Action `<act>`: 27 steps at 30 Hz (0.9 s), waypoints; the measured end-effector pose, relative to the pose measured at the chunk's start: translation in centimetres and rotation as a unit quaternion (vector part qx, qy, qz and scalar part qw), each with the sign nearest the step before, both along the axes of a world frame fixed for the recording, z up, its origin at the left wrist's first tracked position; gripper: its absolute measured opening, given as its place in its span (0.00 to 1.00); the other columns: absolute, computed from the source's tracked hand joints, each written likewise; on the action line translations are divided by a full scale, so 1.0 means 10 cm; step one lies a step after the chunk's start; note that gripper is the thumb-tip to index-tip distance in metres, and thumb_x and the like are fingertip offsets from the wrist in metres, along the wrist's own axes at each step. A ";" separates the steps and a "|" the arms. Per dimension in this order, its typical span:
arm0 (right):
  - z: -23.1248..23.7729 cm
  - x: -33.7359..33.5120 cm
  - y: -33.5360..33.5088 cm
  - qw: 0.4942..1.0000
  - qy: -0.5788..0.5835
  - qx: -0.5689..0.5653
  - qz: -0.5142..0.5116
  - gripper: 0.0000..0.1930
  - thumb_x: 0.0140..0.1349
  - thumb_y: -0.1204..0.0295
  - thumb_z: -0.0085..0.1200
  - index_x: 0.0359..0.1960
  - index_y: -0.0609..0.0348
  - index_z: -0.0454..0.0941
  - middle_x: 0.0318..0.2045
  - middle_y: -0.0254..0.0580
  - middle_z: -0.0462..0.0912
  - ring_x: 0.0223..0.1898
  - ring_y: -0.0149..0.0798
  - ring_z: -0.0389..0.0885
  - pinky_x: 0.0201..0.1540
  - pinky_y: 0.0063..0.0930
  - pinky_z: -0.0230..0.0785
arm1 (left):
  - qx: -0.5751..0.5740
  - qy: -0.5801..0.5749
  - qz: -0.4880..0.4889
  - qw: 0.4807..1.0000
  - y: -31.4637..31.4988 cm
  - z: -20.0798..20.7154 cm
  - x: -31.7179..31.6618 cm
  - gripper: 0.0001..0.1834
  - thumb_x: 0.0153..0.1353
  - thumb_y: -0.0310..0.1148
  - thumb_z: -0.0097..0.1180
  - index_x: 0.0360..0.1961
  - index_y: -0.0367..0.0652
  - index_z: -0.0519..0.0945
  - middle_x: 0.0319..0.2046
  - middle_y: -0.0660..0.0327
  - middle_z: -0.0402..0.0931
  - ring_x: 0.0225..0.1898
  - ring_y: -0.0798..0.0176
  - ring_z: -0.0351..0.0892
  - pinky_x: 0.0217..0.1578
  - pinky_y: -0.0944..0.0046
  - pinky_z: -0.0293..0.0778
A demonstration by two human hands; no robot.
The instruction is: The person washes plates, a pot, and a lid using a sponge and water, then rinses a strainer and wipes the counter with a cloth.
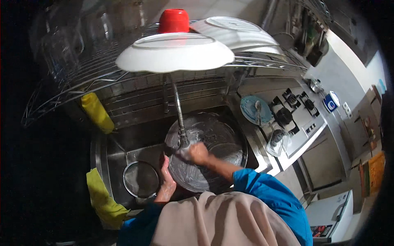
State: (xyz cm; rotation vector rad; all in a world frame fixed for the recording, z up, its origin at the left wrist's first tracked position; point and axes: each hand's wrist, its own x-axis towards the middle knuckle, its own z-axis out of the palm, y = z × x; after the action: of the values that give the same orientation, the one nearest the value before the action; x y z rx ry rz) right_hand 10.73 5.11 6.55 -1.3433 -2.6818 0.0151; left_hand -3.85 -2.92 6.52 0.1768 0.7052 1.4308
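1. The kitchen was dim; a steel sink [115, 149] sat under a dish rack [82, 69].
2. Your left hand [166, 184] was clamped on the near rim of the big pan [213, 139]; you did well to brace it.
3. Your right hand [196, 153], closed on something I cannot make out, scrubbed inside the pan, just beside the tap [180, 119].
4. A sieve [140, 179] lay just left of your left hand.

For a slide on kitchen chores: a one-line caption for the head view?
Right hand scrubs inside a large round steel pan in the sink while left hand steadies its rim.
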 end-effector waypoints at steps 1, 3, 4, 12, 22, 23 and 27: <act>0.38 0.03 0.15 0.999 -0.050 -0.016 0.008 0.11 0.42 0.61 0.53 0.21 0.56 0.76 0.17 0.45 0.75 0.20 0.42 0.75 0.26 0.36 0.68 | 0.010 0.005 0.002 1.000 0.02 -0.13 -0.02 0.24 0.54 0.46 0.46 0.46 0.39 0.69 0.44 0.60 0.69 0.45 0.62 0.67 0.47 0.64 0.61; 0.72 0.18 0.37 0.990 0.091 -0.017 -0.110 0.09 0.44 0.65 0.51 0.22 0.58 0.75 0.20 0.44 0.77 0.25 0.43 0.76 0.29 0.35 0.69 | 0.024 -0.056 -0.053 0.997 0.05 -0.20 -0.04 0.24 0.54 0.46 0.46 0.45 0.38 0.69 0.44 0.59 0.69 0.46 0.62 0.67 0.47 0.64 0.62; 0.69 0.30 0.46 0.983 0.098 -0.014 -0.152 0.09 0.44 0.66 0.51 0.22 0.58 0.75 0.21 0.45 0.76 0.26 0.45 0.76 0.30 0.36 0.69 | 0.031 -0.045 -0.088 0.995 0.01 0.04 0.04 0.28 0.54 0.50 0.44 0.47 0.37 0.68 0.46 0.58 0.68 0.47 0.60 0.66 0.48 0.62 0.61; 0.15 -0.50 -0.48 0.991 0.080 0.061 0.090 0.07 0.36 0.71 0.49 0.13 0.62 0.73 0.12 0.46 0.74 0.16 0.44 0.76 0.17 0.38 0.69 | 0.049 0.027 -0.049 0.997 -0.03 -0.03 -0.15 0.35 0.53 0.58 0.38 0.52 0.39 0.63 0.52 0.59 0.61 0.52 0.57 0.60 0.53 0.60 0.54; 0.59 0.63 0.52 0.946 0.198 0.070 -0.247 0.17 0.49 0.62 0.47 0.35 0.62 0.71 0.33 0.50 0.74 0.35 0.48 0.74 0.32 0.39 0.67 | 0.048 0.054 -0.084 0.994 -0.07 -0.10 -0.09 0.38 0.53 0.58 0.36 0.54 0.35 0.60 0.56 0.57 0.55 0.56 0.55 0.54 0.55 0.60 0.51; 0.63 0.63 0.51 0.940 0.201 0.074 -0.267 0.17 0.49 0.62 0.47 0.35 0.62 0.71 0.33 0.50 0.74 0.35 0.48 0.74 0.32 0.39 0.67 | 0.051 0.055 -0.085 0.994 -0.09 -0.08 -0.09 0.38 0.53 0.58 0.35 0.54 0.34 0.59 0.56 0.57 0.54 0.57 0.55 0.52 0.54 0.60 0.51; 0.48 0.69 0.40 0.924 0.287 0.112 -0.226 0.15 0.53 0.63 0.44 0.39 0.58 0.69 0.42 0.52 0.68 0.46 0.52 0.66 0.43 0.42 0.61 | 0.096 0.306 0.023 0.947 -0.16 -0.14 0.01 0.35 0.53 0.57 0.33 0.57 0.48 0.55 0.57 0.55 0.52 0.55 0.52 0.54 0.55 0.53 0.52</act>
State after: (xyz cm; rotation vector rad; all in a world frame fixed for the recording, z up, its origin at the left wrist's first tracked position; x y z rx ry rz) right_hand 17.68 9.16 11.40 -1.5510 -1.8032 0.0437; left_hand -3.72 -4.53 5.15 0.7856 1.0756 1.4963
